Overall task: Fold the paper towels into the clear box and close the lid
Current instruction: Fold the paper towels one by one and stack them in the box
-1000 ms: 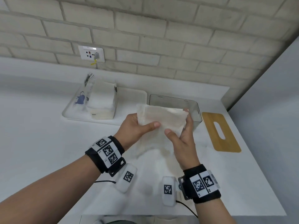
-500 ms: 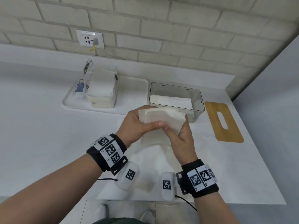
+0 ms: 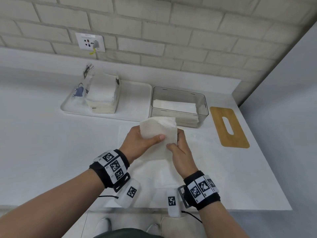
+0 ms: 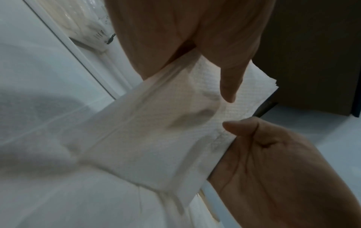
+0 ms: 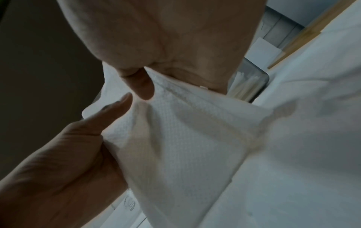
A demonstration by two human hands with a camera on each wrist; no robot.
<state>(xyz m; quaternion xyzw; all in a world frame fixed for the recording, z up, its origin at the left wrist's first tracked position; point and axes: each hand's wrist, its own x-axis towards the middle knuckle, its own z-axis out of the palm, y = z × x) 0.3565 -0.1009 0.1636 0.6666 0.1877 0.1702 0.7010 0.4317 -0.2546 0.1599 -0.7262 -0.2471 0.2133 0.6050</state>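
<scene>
Both hands hold one white paper towel above the counter, in front of the clear box. My left hand grips its left side, thumb on the near face. My right hand pinches the right edge. The towel's upper part is doubled over; its lower part trails down to the counter. The left wrist view shows the towel between the left thumb and the right hand. The right wrist view shows the same towel. Folded towels lie inside the open box. The wooden lid lies flat right of the box.
A white tray stands left of the box, carrying a stack of paper towels and a plastic wrapper. A brick wall with a socket runs behind. A grey wall bounds the counter's right side.
The towel was held wide and high in front of the box. It is now folded narrower, the hands are closer together and lower, and the box's inside has come into sight.
</scene>
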